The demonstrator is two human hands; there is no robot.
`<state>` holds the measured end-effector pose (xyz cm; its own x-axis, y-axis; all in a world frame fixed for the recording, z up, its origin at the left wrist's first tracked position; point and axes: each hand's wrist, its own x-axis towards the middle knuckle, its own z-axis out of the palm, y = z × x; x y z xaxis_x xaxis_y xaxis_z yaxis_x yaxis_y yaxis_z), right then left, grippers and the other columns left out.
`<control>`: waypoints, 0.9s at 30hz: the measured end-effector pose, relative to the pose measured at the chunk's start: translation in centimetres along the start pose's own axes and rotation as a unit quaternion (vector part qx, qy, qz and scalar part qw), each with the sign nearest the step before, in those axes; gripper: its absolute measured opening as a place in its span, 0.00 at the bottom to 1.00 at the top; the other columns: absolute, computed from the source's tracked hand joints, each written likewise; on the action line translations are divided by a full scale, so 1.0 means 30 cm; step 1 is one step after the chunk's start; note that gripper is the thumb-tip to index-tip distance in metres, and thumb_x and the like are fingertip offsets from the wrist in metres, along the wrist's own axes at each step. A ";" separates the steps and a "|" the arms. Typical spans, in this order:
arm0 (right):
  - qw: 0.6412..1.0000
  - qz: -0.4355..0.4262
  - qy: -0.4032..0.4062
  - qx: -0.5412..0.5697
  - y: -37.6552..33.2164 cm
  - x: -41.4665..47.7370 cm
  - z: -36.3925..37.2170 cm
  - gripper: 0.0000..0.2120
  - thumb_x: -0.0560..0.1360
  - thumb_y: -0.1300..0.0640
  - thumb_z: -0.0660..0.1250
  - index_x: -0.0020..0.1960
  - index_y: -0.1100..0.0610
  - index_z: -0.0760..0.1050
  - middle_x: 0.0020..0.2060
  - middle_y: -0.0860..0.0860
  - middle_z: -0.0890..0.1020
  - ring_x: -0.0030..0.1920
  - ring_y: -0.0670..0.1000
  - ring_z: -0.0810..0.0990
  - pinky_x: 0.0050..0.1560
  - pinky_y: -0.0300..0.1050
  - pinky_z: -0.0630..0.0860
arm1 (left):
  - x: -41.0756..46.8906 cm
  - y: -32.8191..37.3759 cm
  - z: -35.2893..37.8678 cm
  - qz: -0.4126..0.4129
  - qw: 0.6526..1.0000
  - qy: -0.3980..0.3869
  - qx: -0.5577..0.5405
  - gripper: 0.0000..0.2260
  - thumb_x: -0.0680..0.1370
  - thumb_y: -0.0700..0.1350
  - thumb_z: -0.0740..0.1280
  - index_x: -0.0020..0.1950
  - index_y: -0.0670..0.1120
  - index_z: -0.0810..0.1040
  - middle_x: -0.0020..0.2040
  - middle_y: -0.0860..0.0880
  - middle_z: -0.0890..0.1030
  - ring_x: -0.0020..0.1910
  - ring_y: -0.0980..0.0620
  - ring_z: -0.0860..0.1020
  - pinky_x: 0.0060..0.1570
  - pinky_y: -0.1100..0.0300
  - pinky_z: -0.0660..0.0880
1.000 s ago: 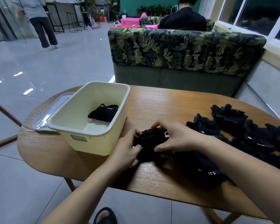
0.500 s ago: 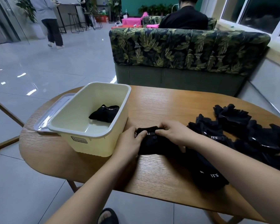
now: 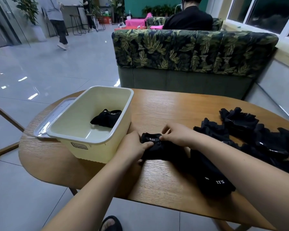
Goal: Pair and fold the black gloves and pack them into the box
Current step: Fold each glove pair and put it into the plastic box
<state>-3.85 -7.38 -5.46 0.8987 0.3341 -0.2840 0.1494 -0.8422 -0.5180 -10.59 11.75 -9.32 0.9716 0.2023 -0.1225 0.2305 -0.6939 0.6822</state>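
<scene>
Holding a folded pair (image 3: pixel 158 148) of black gloves down on the table (image 3: pixel 165 105), just to the right of the box (image 3: pixel 123 104) at its near corner, both hands work at the cuff end in the head view. The left hand (image 3: pixel 133 146) grips the side of the bundle nearest the box, thumb on top. The right hand (image 3: pixel 177 135) pinches the cuff beside its white label, fingers (image 3: pixel 165 137) curled tight on the cloth.

Inside the box, against its right wall, lies one packed pair (image 3: pixel 105 118). Well to the right of the box a heap of loose gloves (image 3: pixel 257 139) waits. A single glove (image 3: pixel 213 180) lies flat on the table on the near side of that heap, partly under the right forearm. A lid (image 3: pixel 45 124) sits against the box's left side.

The bundle looks light, soft and springy. I judge it will try to unroll the moment pressure comes off, so the hold should span the whole fold, thumb over the tucked cuff and fingers beneath, rather than one loose edge. The fabric looks matte and should not slip. Nothing here is fragile, so a firm squeeze is safe. The lift over the box's right rim is short.
</scene>
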 end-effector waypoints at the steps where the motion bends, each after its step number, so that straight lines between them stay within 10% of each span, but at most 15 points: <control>1: 1.000 -0.003 -0.010 -0.002 -0.003 0.000 -0.003 0.17 0.80 0.47 0.72 0.66 0.53 0.78 0.62 0.52 0.82 0.62 0.53 0.79 0.63 0.48 0.76 | -0.002 0.006 -0.005 0.000 1.000 -0.009 0.012 0.12 0.78 0.53 0.77 0.44 0.51 0.75 0.41 0.56 0.79 0.42 0.54 0.79 0.37 0.62 0.72; 8: 0.994 -0.007 -0.108 0.032 -0.006 -0.026 -0.056 0.16 0.79 0.48 0.72 0.64 0.51 0.80 0.58 0.49 0.84 0.57 0.49 0.82 0.61 0.46 0.78 | 0.005 0.040 -0.041 -0.042 0.994 -0.071 -0.069 0.12 0.75 0.48 0.80 0.50 0.43 0.82 0.46 0.43 0.87 0.46 0.43 0.87 0.49 0.44 0.85; 13: 0.991 -0.007 -0.128 0.045 0.012 -0.022 -0.075 0.15 0.76 0.49 0.76 0.59 0.50 0.80 0.55 0.51 0.85 0.56 0.50 0.83 0.61 0.48 0.79 | -0.004 0.060 -0.051 -0.024 0.993 -0.079 -0.081 0.13 0.75 0.47 0.80 0.52 0.47 0.79 0.49 0.49 0.84 0.45 0.53 0.82 0.43 0.59 0.80; 27: 0.976 -0.105 -0.097 0.163 -0.025 -0.087 -0.195 0.11 0.77 0.65 0.72 0.58 0.60 0.76 0.43 0.54 0.88 0.45 0.51 0.85 0.53 0.51 0.83 | -0.066 0.206 -0.197 0.059 0.988 -0.063 -0.128 0.15 0.76 0.46 0.80 0.57 0.51 0.78 0.50 0.45 0.87 0.50 0.48 0.86 0.54 0.50 0.84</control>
<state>-3.89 -10.10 0.38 0.7626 0.5853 -0.2755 0.1546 -0.5784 -0.8010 -11.41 11.16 -0.60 0.9934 0.0313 -0.1101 0.1107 -0.5071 0.8547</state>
